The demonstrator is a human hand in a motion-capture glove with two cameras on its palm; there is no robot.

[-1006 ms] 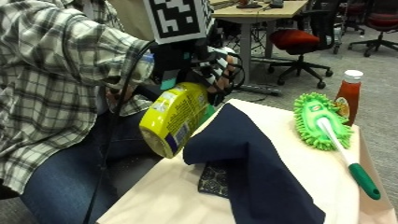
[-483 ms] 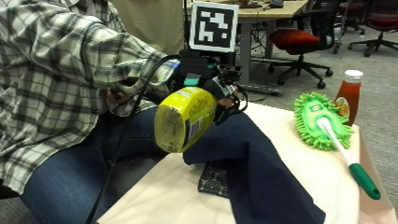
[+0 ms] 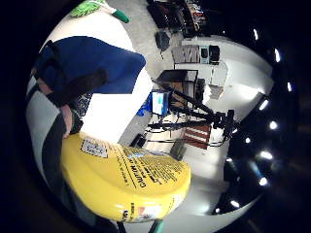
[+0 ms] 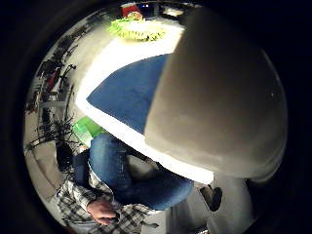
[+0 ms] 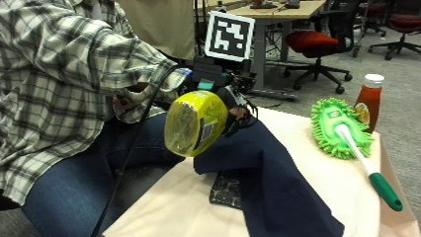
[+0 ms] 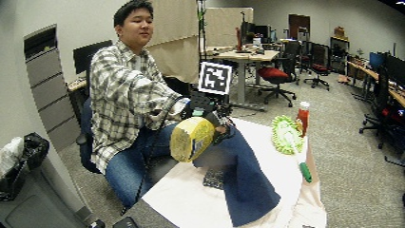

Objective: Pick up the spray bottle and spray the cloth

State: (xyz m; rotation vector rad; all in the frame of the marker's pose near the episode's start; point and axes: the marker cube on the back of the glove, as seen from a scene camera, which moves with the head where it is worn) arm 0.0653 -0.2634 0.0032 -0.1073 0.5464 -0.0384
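Note:
My gloved right hand (image 5: 231,105) grips a yellow spray bottle (image 5: 195,123) by its neck, in the air over the near end of a dark blue cloth (image 5: 276,177). The bottle is tipped so its base faces the outside camera, and its nozzle is hidden behind the hand. The cloth lies spread along the cream table (image 5: 174,210). In the little finger side palm view the yellow bottle (image 3: 126,179) lies close to the palm, with the cloth (image 3: 92,63) beyond it. In the thumb side palm view the bottle (image 4: 219,107) covers much of the cloth (image 4: 131,92).
A green fluffy duster (image 5: 339,126) with a green-tipped handle lies at the table's far right, and a ketchup bottle (image 5: 368,101) stands behind it. A small dark patterned thing (image 5: 227,190) pokes out from under the cloth. The bare left hand (image 5: 126,101) rests near the lap.
The hand has moved the bottle a little to the right, toward the cloth, and tipped it further, so its base now faces the outside camera.

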